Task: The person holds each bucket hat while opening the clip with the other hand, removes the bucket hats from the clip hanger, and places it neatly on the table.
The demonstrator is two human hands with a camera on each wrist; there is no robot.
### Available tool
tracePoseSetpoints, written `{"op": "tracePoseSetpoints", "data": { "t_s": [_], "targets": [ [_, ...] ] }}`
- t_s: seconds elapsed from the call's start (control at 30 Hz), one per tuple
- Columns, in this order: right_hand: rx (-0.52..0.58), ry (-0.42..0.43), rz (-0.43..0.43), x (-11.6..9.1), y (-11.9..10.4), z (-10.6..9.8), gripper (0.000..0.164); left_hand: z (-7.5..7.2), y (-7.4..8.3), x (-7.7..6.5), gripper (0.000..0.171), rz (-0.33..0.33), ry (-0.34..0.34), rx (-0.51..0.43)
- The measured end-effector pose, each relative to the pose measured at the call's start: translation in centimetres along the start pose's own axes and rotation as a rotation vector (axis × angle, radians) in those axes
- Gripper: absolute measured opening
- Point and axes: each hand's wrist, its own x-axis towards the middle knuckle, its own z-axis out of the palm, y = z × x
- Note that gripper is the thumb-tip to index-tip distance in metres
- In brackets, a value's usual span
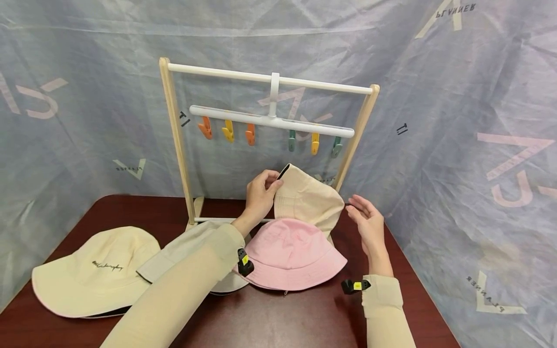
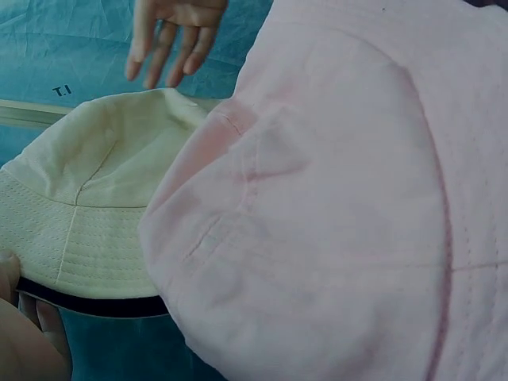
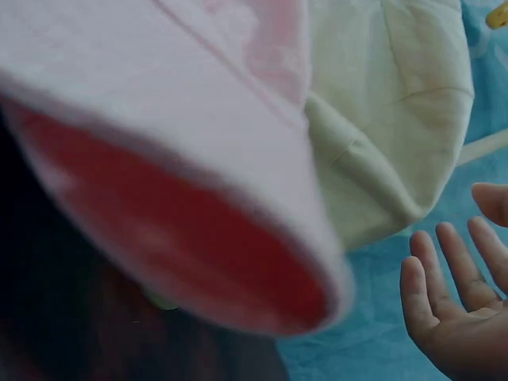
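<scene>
My left hand (image 1: 260, 192) pinches the brim edge of a cream bucket hat (image 1: 310, 195), which is tilted on its side with the dark lining showing at the edge. In the left wrist view, the thumb and fingers (image 2: 49, 324) hold that brim at the lower left. Just right of the crown, my right hand (image 1: 370, 224) is raised with fingers extended, holding nothing. The right wrist view shows a gap between this hand (image 3: 460, 305) and the cream hat (image 3: 389, 119). A pink bucket hat (image 1: 293, 251) in front covers the cream hat's lower part.
Behind the hats stands a wooden rack (image 1: 175, 125) with a white hanger (image 1: 243, 116) carrying several coloured clips (image 1: 250, 135). A light grey hat (image 1: 174, 253) and a pale yellow hat (image 1: 109, 270) lie on the left of the dark red table (image 1: 300, 319).
</scene>
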Motion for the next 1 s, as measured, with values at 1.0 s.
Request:
{"op": "tracePoseSetpoints", "data": {
  "t_s": [1.0],
  "targets": [
    [-0.274,-0.21,0.308,-1.0,3.6,0.9,0.054,-0.2,-0.2,-0.3,0.018,0.02,-0.012,-0.034]
  ]
}}
